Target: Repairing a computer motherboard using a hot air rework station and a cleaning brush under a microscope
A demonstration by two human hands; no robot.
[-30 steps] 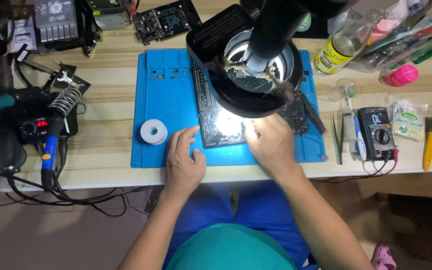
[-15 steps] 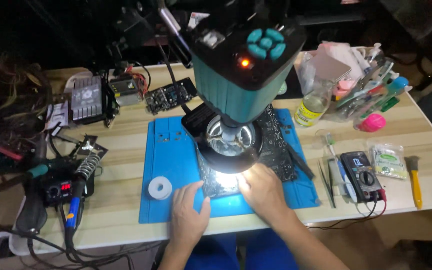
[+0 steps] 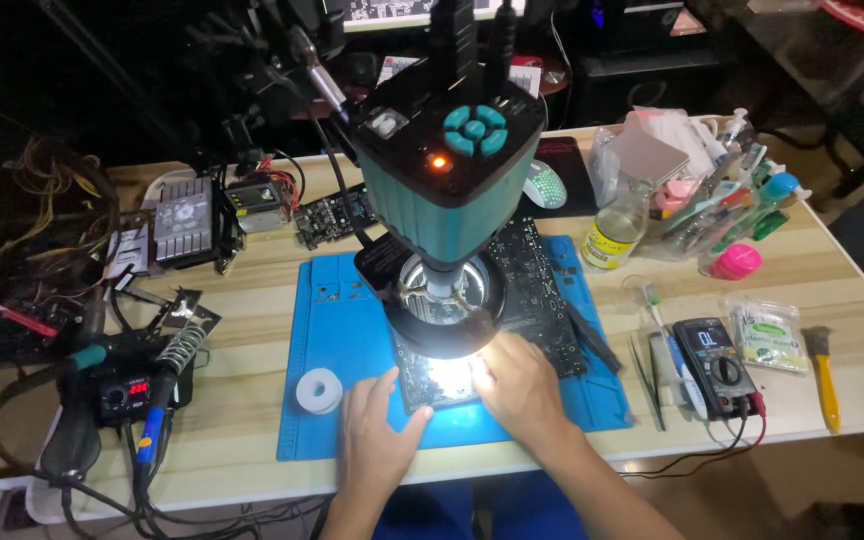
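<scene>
Circuit board [image 3: 432,385] under microscope [image 3: 442,170]: left hand [image 3: 377,435] fingers spread steadying edge, right hand [image 3: 522,385] fingers together on it; next prob. fine repositioning w/ care.

The view has tilted up and back: the teal microscope head [image 3: 447,165] now shows from above instead of only its ring light [image 3: 449,305]. Left hand [image 3: 377,430] has closed in on the circuit board [image 3: 437,380]; right hand [image 3: 522,385] barely shifted.
</scene>
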